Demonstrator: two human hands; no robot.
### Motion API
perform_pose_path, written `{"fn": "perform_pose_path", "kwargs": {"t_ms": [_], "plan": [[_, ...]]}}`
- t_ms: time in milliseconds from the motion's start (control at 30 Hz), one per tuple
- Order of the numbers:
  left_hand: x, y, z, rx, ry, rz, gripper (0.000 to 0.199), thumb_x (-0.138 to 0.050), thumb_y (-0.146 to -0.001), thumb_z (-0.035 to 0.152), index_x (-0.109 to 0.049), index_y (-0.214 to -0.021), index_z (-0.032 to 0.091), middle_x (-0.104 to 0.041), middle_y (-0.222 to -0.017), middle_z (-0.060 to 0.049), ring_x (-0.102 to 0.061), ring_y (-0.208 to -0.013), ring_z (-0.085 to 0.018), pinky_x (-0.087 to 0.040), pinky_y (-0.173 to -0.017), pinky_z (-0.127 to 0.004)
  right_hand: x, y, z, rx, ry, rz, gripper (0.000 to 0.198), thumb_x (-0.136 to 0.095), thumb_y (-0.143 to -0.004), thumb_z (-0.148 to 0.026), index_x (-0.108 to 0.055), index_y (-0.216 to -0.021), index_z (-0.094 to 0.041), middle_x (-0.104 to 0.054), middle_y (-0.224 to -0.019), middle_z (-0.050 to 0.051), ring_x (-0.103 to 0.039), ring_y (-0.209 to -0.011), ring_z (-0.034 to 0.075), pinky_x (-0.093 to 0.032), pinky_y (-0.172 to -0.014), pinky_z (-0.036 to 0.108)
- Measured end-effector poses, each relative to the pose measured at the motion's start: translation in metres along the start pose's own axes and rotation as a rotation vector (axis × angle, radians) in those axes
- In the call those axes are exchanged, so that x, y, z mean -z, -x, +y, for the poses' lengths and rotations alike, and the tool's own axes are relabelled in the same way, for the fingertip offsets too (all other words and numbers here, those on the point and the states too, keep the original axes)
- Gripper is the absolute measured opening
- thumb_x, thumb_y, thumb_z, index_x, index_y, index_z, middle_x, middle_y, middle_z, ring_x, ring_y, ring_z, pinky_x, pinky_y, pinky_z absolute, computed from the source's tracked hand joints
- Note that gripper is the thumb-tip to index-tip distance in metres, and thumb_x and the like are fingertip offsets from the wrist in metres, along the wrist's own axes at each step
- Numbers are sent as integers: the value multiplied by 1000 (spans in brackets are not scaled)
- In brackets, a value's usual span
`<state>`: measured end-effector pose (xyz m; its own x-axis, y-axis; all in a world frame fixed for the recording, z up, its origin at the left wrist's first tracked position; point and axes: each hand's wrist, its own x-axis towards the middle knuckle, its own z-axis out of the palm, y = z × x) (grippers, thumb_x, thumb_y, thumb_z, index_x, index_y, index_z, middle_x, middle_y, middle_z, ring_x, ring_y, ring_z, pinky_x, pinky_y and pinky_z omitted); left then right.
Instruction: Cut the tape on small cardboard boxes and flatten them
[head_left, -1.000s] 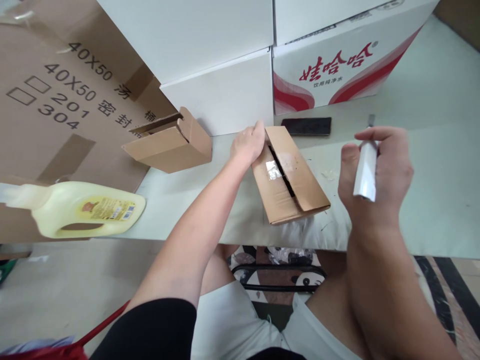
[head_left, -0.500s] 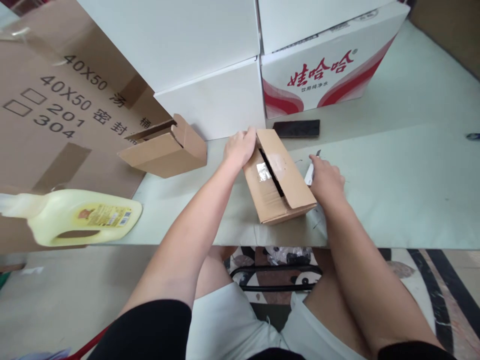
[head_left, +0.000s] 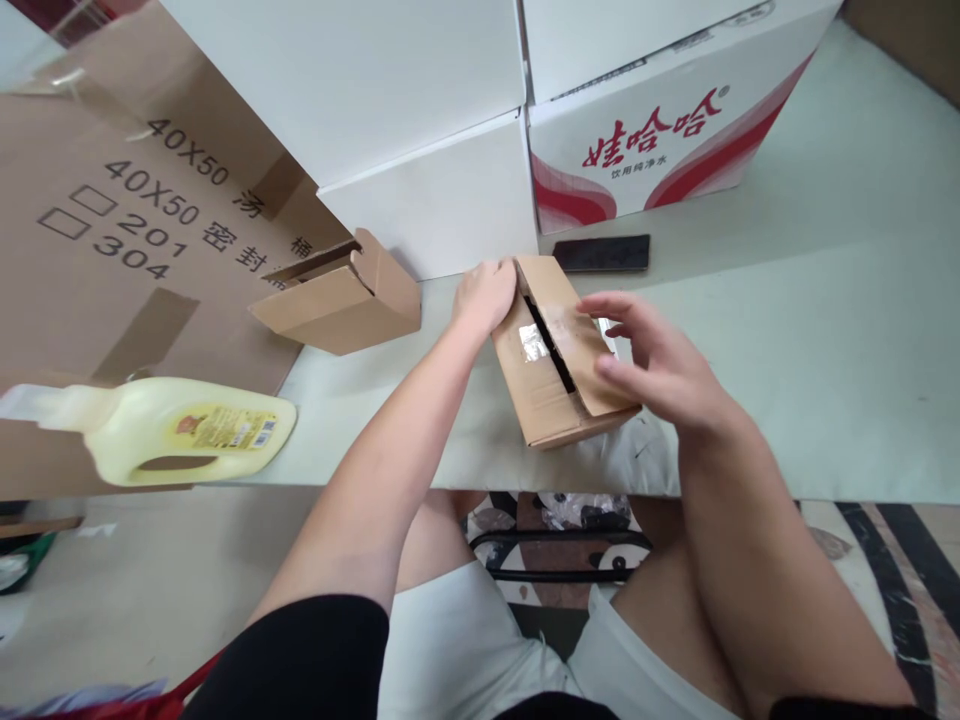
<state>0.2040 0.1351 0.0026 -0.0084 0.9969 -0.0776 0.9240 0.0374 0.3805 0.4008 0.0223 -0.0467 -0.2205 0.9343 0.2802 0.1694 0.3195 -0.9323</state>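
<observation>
A small brown cardboard box [head_left: 551,385] lies on the pale table [head_left: 787,380] in front of me, its taped top flaps parted along a dark slit. My left hand [head_left: 486,297] grips its far left corner. My right hand [head_left: 652,365] hovers over the right flap with fingers spread and holds nothing. A white utility knife [head_left: 609,335] lies on the table just behind the box, mostly hidden by my right fingers.
A second small cardboard box [head_left: 337,300] lies open-ended to the left. A yellow detergent bottle [head_left: 187,430] lies at the table's left edge on a flattened carton [head_left: 112,220]. White boxes [head_left: 420,150] and a red-printed carton [head_left: 660,130] stand behind. A black phone [head_left: 601,253] lies flat.
My right hand held the white knife up, then lowered it to the table beside the box and let go. Now it has come over the box's right flap, empty.
</observation>
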Motion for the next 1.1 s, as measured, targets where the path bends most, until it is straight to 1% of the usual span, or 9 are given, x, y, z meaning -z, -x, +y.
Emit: {"fn": "perform_pose_path", "kwargs": {"t_ms": [100, 167, 267, 367, 500, 667, 833, 967, 1100], "plan": [[0, 2, 1, -28, 30, -8, 38, -39, -97, 35, -73, -91, 20, -77, -112, -16, -69, -109, -33, -47, -91, -39, 3, 9, -17, 77, 175, -247, 81, -83, -72, -61, -57, -141, -30, -37, -164, 14, -33, -155, 39, -33, -124, 60], [0, 3, 2, -31, 65, -17, 30, -45, -94, 34, -71, -83, 21, -78, -98, -14, -69, -97, -31, -47, -84, -37, 2, 12, -21, 74, 246, -293, 83, -83, -72, -61, -56, -144, -30, -27, -168, 15, -25, -158, 41, -31, -125, 62], [0, 4, 1, -28, 110, -28, 24, -55, -89, 37, -66, -75, 21, -73, -80, -9, -67, -87, -27, -45, -77, -34, -2, 12, -20, 98, 239, -210, 67, -75, -83, -54, -57, -142, -30, -32, -165, 14, -29, -157, 39, -34, -124, 60], [0, 3, -1, -45, 135, -23, 39, -57, -89, 53, -55, -66, 22, -64, -69, -5, -62, -78, -24, -43, -74, -34, -4, 10, -20, 138, 170, -78, 55, -65, -91, -49, -57, -140, -27, -46, -155, 15, -43, -149, 35, -42, -120, 56], [0, 3, -2, -45, 116, 10, 45, -55, -90, 60, -48, -64, 23, -63, -72, -6, -58, -76, -23, -40, -72, -35, -6, 9, -20, 21, 105, 193, 48, -61, -92, -44, -56, -136, -26, -62, -140, 13, -66, -119, 30, -57, -97, 48], [0, 5, -2, -12, 100, 32, 37, -55, -89, 53, -50, -67, 23, -66, -79, -6, -57, -77, -23, -39, -72, -35, -15, 3, -19, -125, 154, 477, 30, -63, -86, -38, -65, -113, -26, -73, -113, 9, -70, -96, 26, -58, -84, 43], [1, 13, -12, 32, 234, 81, 22, -58, -84, 40, -56, -71, 23, -67, -79, -3, -60, -79, -22, -42, -71, -34, -18, -3, -20, -155, 113, 489, 21, -64, -84, -42, -64, -96, -26, -74, -97, 5, -70, -87, 24, -57, -77, 40], [2, 36, -41, 44, 415, 219, 19, -53, -82, 34, -60, -68, 23, -68, -78, -4, -64, -87, -25, -46, -74, -34, -14, -2, -22, -203, 44, 426, 21, -67, -81, -44, -65, -91, -25, -72, -84, 3, -69, -80, 23, -57, -76, 40], [-6, 83, -78, 73, 744, 342, 20, -51, -80, 35, -67, -82, 24, -74, -91, -3, -67, -103, -27, -53, -89, -34, -10, 0, -18, -294, 77, 334, 28, -70, -75, -40, -67, -98, -25, -74, -102, 6, -70, -92, 27, -58, -84, 46]]}}
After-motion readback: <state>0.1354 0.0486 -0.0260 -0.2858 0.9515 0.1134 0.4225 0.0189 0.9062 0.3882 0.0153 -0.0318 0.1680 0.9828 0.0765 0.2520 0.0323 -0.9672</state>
